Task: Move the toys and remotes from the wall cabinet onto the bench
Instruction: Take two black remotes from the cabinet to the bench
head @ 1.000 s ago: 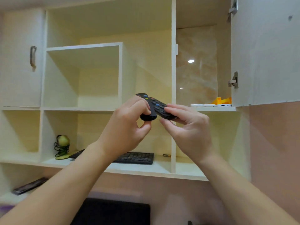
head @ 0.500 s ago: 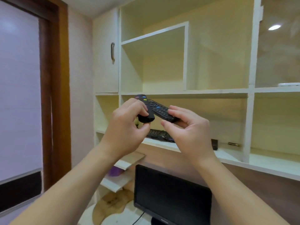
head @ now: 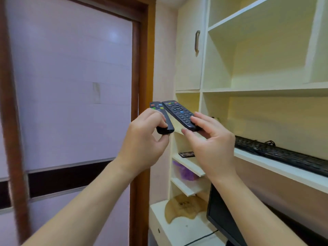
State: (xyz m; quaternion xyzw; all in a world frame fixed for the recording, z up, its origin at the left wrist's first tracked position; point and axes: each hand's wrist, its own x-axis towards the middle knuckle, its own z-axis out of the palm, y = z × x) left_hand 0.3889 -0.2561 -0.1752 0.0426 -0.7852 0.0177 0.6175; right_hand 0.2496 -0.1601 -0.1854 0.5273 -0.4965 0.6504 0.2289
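My left hand (head: pixel 144 139) grips the near end of a slim black remote (head: pixel 160 115) with coloured buttons at its far end. My right hand (head: pixel 211 142) pinches the near end of a wider black remote (head: pixel 179 112) with several rows of buttons. Both remotes are held side by side at chest height, pointing away and up, their far ends almost touching. They hang in front of the left edge of the cream wall cabinet (head: pixel 262 89). No bench is in view.
A black keyboard (head: pixel 280 153) lies on the cabinet shelf at right. A dark monitor (head: pixel 223 217) stands below on a white desk (head: pixel 170 228) with a wooden board (head: pixel 184 206). Small side shelves hold a phone (head: pixel 186 154) and a purple bag (head: pixel 184 172). A brown-framed sliding door (head: pixel 71 86) fills the left.
The view has swung left, from the cabinet's open compartments to its left edge and the door. Both hands keep the remotes in the same hold.
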